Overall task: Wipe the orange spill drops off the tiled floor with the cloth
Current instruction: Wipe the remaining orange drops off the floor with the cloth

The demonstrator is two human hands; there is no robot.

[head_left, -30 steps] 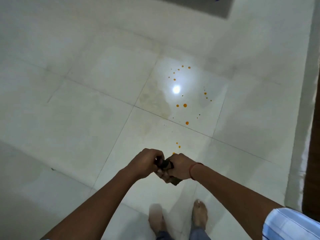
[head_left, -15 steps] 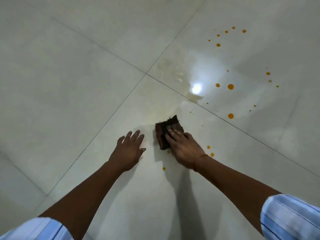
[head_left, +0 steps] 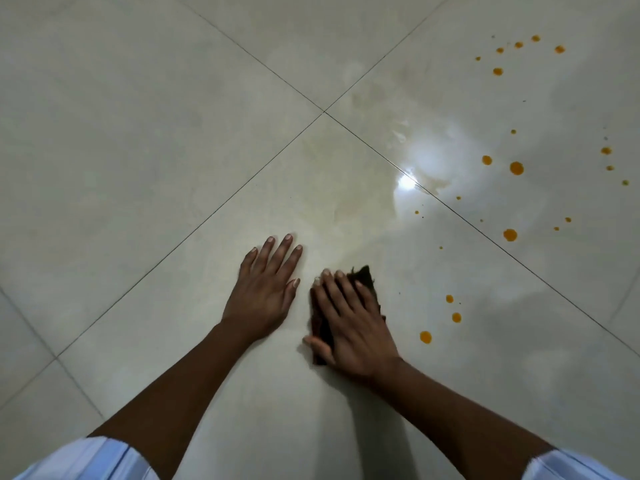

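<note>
A dark brown folded cloth (head_left: 364,276) lies flat on the pale tiled floor (head_left: 138,133), mostly hidden under my right hand (head_left: 349,317), which presses on it with straight fingers. My left hand (head_left: 266,289) rests flat on the floor just left of the cloth, fingers spread. Three orange drops (head_left: 425,337) sit close to the right of the cloth. More orange drops (head_left: 516,168) are scattered farther away at the upper right, with another cluster (head_left: 518,45) near the top edge.
Dark grout lines cross at a tile corner (head_left: 323,111) ahead of my hands. A bright light reflection (head_left: 407,181) glares on the glossy tile, with a faint smeared patch beside it. Striped light-blue sleeves show at the bottom corners.
A second ago I stood holding the cloth in both hands. Now I am low to the floor; my right hand has slid the cloth nearer, and the drop beside it is gone.
</note>
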